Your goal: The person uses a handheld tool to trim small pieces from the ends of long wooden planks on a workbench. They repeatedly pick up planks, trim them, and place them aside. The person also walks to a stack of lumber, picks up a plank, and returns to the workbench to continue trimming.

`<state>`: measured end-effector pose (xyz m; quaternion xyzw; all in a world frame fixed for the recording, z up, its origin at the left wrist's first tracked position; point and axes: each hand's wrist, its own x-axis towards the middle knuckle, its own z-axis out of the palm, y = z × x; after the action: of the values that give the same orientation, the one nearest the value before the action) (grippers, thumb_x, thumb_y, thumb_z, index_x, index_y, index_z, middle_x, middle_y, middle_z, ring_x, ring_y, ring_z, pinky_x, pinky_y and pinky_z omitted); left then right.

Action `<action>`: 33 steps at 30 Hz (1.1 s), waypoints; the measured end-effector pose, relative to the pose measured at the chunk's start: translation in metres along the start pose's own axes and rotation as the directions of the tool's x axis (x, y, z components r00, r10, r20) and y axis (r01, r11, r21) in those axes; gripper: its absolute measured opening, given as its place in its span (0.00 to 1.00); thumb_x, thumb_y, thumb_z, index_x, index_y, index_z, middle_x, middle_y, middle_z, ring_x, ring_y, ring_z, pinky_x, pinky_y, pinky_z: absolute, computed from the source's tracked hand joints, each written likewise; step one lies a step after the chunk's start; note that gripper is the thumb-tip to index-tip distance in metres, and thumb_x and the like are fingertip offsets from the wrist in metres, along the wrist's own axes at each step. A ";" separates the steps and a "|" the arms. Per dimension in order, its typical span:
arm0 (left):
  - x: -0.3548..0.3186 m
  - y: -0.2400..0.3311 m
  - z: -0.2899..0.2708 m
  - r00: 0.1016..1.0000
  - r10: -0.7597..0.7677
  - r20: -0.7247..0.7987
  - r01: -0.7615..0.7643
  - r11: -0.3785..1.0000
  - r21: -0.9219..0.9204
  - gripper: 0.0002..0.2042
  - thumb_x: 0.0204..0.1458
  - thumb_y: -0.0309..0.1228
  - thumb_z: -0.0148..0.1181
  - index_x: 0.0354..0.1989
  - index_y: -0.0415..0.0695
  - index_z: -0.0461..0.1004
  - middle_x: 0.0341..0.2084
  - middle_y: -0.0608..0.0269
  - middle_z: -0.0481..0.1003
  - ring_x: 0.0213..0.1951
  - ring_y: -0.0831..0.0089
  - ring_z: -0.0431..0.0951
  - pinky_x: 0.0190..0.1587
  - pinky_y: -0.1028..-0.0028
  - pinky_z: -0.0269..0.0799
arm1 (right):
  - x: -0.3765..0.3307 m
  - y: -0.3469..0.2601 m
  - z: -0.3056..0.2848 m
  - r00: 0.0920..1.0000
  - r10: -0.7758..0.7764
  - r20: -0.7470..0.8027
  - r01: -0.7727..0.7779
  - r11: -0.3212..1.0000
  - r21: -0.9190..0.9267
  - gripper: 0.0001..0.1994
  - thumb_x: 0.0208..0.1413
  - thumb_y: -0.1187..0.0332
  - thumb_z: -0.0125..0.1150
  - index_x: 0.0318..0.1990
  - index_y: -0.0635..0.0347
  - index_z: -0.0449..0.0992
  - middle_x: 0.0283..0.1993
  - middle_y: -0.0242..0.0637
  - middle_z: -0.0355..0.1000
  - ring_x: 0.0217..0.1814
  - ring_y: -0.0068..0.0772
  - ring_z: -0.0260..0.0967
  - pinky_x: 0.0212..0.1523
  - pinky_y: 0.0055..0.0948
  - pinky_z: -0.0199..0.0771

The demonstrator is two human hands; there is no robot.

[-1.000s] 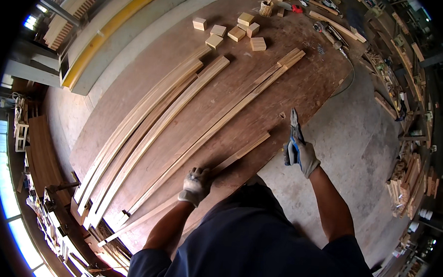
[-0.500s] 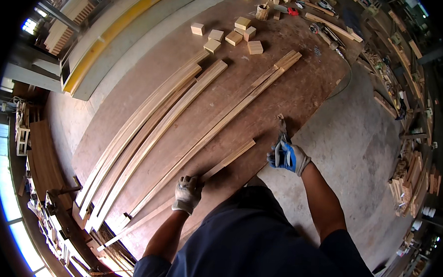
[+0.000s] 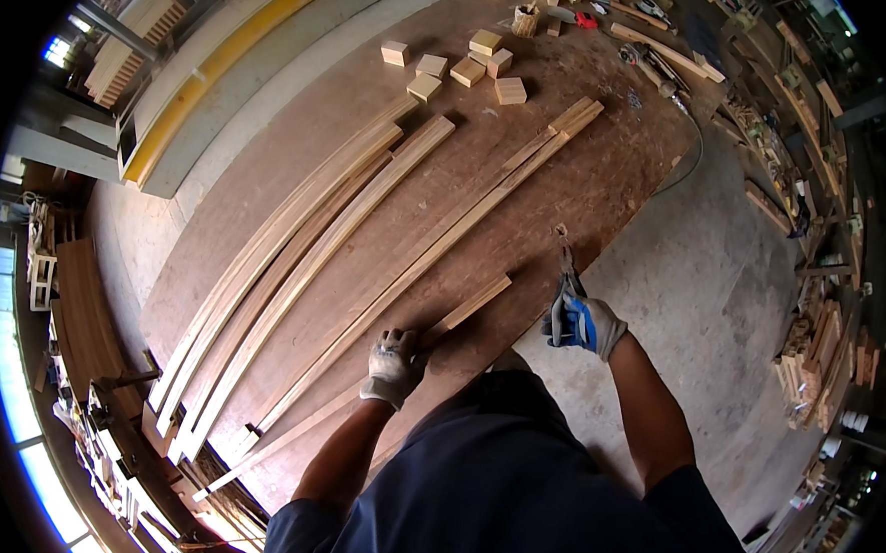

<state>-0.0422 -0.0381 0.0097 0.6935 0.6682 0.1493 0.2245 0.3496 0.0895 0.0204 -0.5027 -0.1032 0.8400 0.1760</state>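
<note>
My left hand, in a pale work glove, is closed around a long narrow wooden strip near the table's front edge. The strip runs on past the hand toward the lower left. My right hand, in a grey and blue glove, grips a dark hand tool that looks like pliers, its narrow tip pointing away from me over the table edge. Just beyond that tip, a small rough mark shows on the brown tabletop. Longer wooden strips lie beyond my left hand.
Several wooden blocks sit at the table's far side, near a small container. A tool with a hose rests at the far right corner. Concrete floor lies to the right; lumber piles stand beyond it.
My left hand has shifted right along the strip, which stays about where it was. My right hand and the pliers have drawn slightly back toward me, away from the mark.
</note>
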 end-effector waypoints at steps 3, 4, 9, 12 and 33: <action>0.012 0.004 0.006 0.999 0.042 -0.026 -0.042 0.999 -0.004 0.13 0.48 0.36 0.68 0.39 0.44 0.75 0.35 0.49 0.75 0.41 0.47 0.74 0.42 0.51 0.71 | 0.027 -0.014 -0.007 0.998 0.018 -0.054 -0.015 0.999 0.046 0.21 0.67 0.48 0.52 0.47 0.57 0.75 0.42 0.44 0.79 0.44 0.47 0.80 0.44 0.48 0.82; 0.014 0.005 0.007 0.998 0.055 -0.043 -0.055 0.999 0.001 0.13 0.48 0.36 0.68 0.38 0.44 0.75 0.34 0.49 0.75 0.40 0.47 0.74 0.42 0.51 0.71 | 0.032 -0.020 -0.004 0.997 0.028 -0.069 -0.024 0.998 0.056 0.20 0.66 0.47 0.53 0.46 0.57 0.75 0.41 0.43 0.80 0.42 0.46 0.80 0.44 0.47 0.82; 0.013 0.004 0.006 1.000 0.008 -0.015 -0.008 1.000 -0.007 0.16 0.47 0.37 0.67 0.41 0.44 0.75 0.38 0.48 0.75 0.43 0.46 0.74 0.45 0.51 0.71 | 0.012 -0.027 0.026 0.956 -0.143 -0.257 0.103 0.981 -0.163 0.15 0.67 0.56 0.55 0.40 0.61 0.75 0.33 0.43 0.78 0.34 0.37 0.81 0.30 0.33 0.81; 0.012 0.004 0.007 0.999 0.014 -0.037 -0.014 1.000 -0.004 0.16 0.47 0.38 0.67 0.42 0.44 0.75 0.38 0.48 0.75 0.43 0.46 0.74 0.45 0.51 0.71 | 0.000 -0.001 0.029 0.919 -0.294 -0.263 0.081 0.793 -0.603 0.14 0.66 0.60 0.57 0.34 0.62 0.76 0.28 0.40 0.77 0.27 0.33 0.78 0.25 0.30 0.76; 0.014 0.008 0.003 0.999 0.029 -0.022 -0.029 1.000 0.010 0.16 0.47 0.35 0.67 0.43 0.43 0.76 0.38 0.47 0.75 0.43 0.46 0.74 0.46 0.52 0.72 | -0.012 0.032 0.074 0.881 -0.351 -0.316 -0.147 0.431 -0.890 0.18 0.63 0.55 0.59 0.38 0.64 0.75 0.30 0.43 0.77 0.30 0.40 0.76 0.34 0.40 0.76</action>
<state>-0.0331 -0.0245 0.0096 0.7023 0.6612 0.1570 0.2117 0.2837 0.0555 0.0538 -0.6928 -0.5191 0.4985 -0.0463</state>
